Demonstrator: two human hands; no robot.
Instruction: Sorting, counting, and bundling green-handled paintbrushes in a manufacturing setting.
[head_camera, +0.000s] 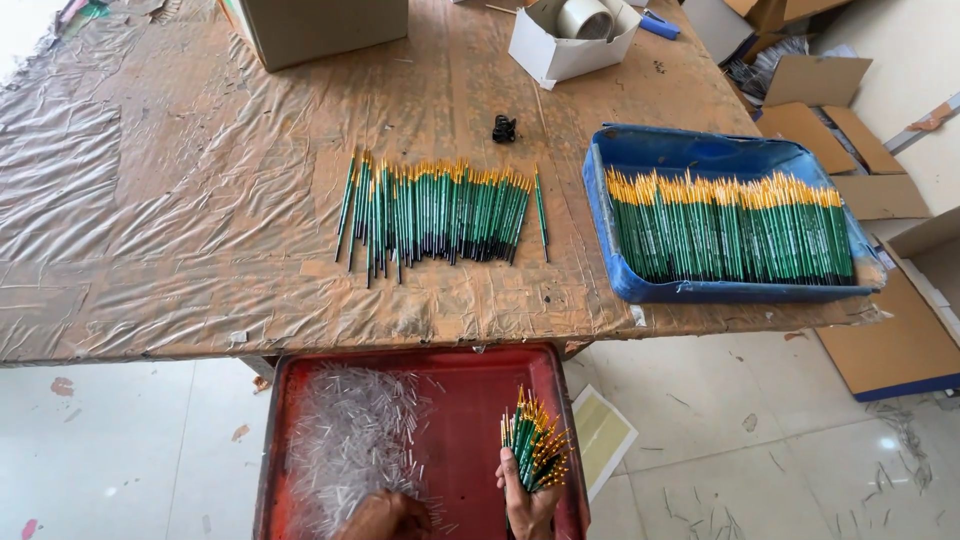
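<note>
Broad worktop (200, 200) wrapped in crinkled brown plastic, filling the upper frame from nine to three o'clock. Blue tray (700, 150) at three o'clock, packed with green brushes in a row. Red tray (470, 400) at six o'clock, below the worktop edge, holding a heap of clear tubes (350, 440) on its nine o'clock side. Loose row of green brushes (440, 212) at the centre of the worktop, gold ends toward twelve. White box (560, 55) with a tape roll at one o'clock; small black clip (504, 128) just beneath it. Right hand (528, 505) at six o'clock, wrapped around a bundle of brushes (536, 450), gold tips fanned upward. Left hand (385, 515) at seven o'clock, down in the clear tubes, mostly cut off by the frame; cannot tell whether open or closed. Bundle probably light, stiff and slippery, sticks apt to slide apart; best gripped firmly around the lower shafts, away from the delicate tips.
</note>
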